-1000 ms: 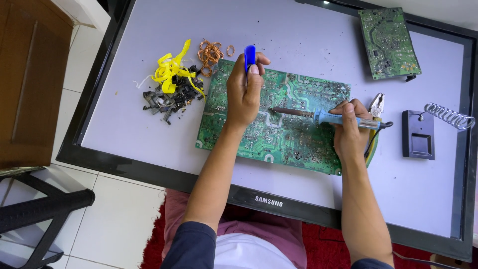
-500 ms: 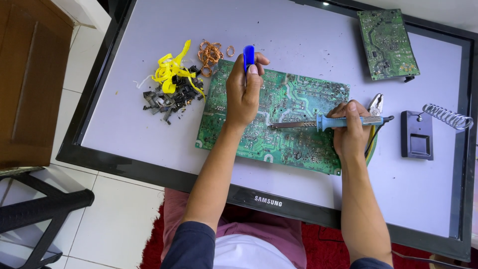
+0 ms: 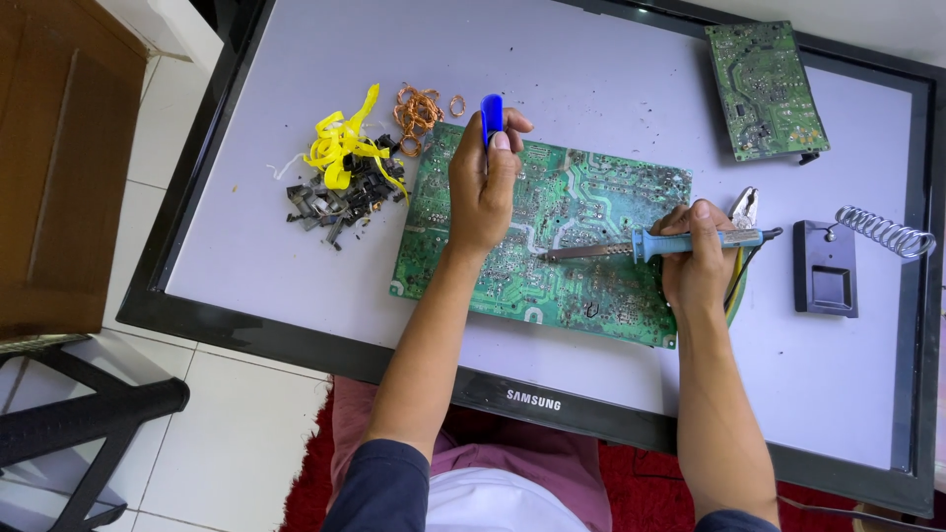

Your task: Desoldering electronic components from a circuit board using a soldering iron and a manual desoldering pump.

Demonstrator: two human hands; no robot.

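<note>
Soldering iron (image 3: 631, 246) with a blue handle lies across the big green circuit board (image 3: 591, 197), held in the right hand (image 3: 695, 261), whose fingers are curled tight around the handle. Its metal tip points left and sits near the middle of the board, but it is too small to tell if it touches. The left hand (image 3: 483, 182) rests on the board's upper left part and its fingers are closed on a blue tool (image 3: 492, 118); only the top of that tool sticks out, so its kind is hard to tell. The hand hides part of the board. Pliers (image 3: 744, 209) peek out just behind the right hand. A black stand with a wire coil (image 3: 857, 256) sits to the right. A smaller green board (image 3: 769, 89) lies at the far right corner. Copper wire rings (image 3: 419, 110), yellow strips (image 3: 340, 148) and dark little parts (image 3: 340, 197) are piled left of the big board. All sit on a flat white screen panel (image 3: 611, 69) with a black frame.
</note>
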